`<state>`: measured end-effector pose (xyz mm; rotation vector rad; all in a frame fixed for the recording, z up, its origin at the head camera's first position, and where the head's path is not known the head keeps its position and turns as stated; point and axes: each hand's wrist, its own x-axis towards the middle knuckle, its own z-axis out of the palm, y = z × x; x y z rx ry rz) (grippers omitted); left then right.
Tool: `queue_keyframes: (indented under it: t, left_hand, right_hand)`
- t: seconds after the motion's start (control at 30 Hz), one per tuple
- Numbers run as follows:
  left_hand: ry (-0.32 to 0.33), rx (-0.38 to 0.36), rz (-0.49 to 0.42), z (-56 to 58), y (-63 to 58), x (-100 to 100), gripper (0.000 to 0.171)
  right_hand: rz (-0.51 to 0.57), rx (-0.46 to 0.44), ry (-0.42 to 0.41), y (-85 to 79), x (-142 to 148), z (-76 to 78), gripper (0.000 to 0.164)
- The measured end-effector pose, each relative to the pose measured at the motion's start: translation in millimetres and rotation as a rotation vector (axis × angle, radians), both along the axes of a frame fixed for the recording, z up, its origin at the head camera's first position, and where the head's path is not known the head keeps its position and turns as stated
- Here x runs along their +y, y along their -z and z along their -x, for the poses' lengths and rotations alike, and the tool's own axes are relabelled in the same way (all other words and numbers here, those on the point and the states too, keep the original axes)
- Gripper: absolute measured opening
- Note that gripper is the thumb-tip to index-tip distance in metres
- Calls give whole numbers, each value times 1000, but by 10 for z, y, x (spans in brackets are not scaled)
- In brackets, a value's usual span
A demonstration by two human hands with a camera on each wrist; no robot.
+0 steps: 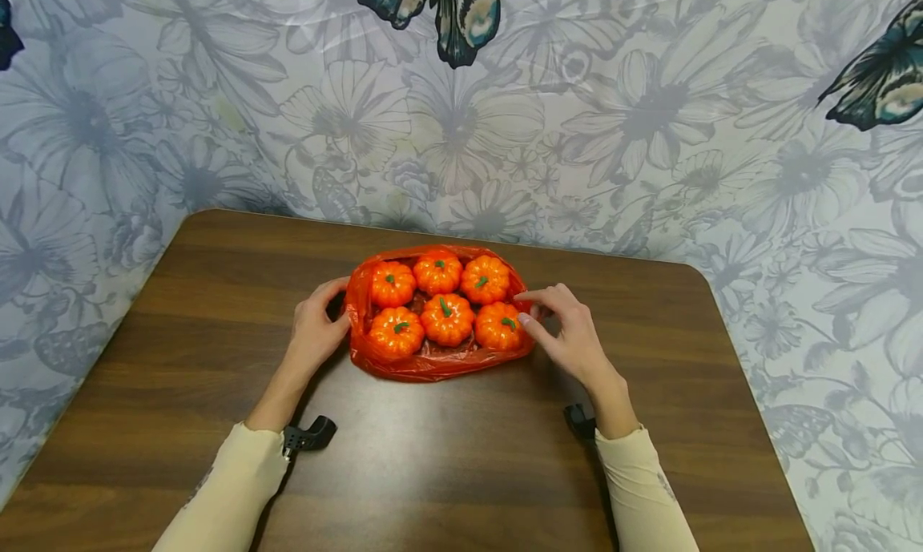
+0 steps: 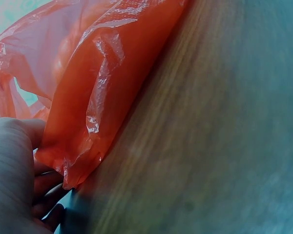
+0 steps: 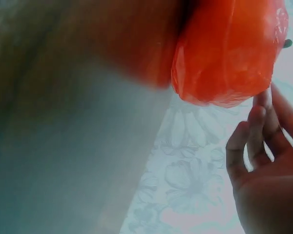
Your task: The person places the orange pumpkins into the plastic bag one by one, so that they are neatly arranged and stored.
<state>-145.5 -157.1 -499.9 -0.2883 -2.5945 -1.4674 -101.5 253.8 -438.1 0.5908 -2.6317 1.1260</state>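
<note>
A red plastic bag [image 1: 421, 368] lies spread wide at its mouth near the table's far side. Inside it sit several small orange pumpkins [image 1: 448, 320] with green stems, in two rows. At the bag's left end my left hand [image 1: 317, 324] pinches its side; in the left wrist view the thumb lies against the film and the other fingers are beneath. My right hand [image 1: 570, 332] pinches the rim at the right end, thumb and index fingertips right by the nearest pumpkin [image 1: 499, 326]. From the right wrist, fingers [image 3: 256, 129] meet the bag's outer wall [image 3: 224, 58]; the thumb is hidden there.
The brown wooden table [image 1: 433, 472] has rounded far corners. Behind it hangs a pale floral cloth [image 1: 461, 151] with butterfly prints. Black wrist cameras [image 1: 310, 435] are strapped at both cuffs.
</note>
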Motion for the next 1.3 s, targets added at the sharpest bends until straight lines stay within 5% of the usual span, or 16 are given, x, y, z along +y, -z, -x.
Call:
queue_keyframes:
  t: [0.2,0.33,0.5,0.8,1.0,1.3]
  left_hand:
    - [12,-8,17,33,17,22,40]
    - [19,-16,2,30,33,29,41]
    - [13,-16,-9,6,26,26,41]
    - [9,-10,-22,5,10,30,41]
    - [8,-11,-17,0,-1,14,41]
    - [1,-25,-14,5,15,-15,41]
  right_hand:
    - [3,-23,198,-23,46,170,28]
    - [-10,-109,237,-29,56,337,34]
    - [12,-158,192,-17,13,533,35]
    - [2,-171,-40,-4,-66,714,40]
    - [-89,-213,-35,26,-112,716,42]
    - [-85,-211,-13,27,-129,720,51]
